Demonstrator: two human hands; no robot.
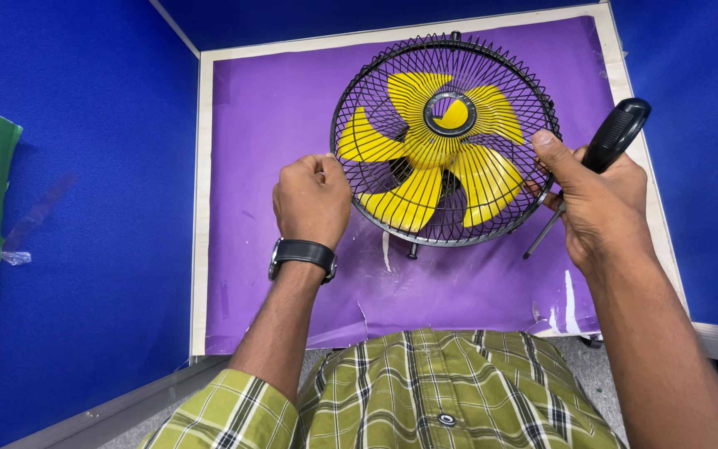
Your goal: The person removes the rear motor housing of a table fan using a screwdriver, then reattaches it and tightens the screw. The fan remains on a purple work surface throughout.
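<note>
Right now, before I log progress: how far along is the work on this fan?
Early. The black wire guard is on, covering the yellow blades. Left hand grips its rim; right hand grips the other side, holding a screwdriver. No loose parts lie on the purple mat.

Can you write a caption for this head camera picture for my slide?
Left hand and right hand grip a black-caged fan with yellow blades; the right also holds a screwdriver.

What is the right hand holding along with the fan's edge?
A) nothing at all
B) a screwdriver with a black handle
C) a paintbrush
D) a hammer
B: the right hand grips a screwdriver with a black handle while its thumb rests on the fan cage's rim.
</note>
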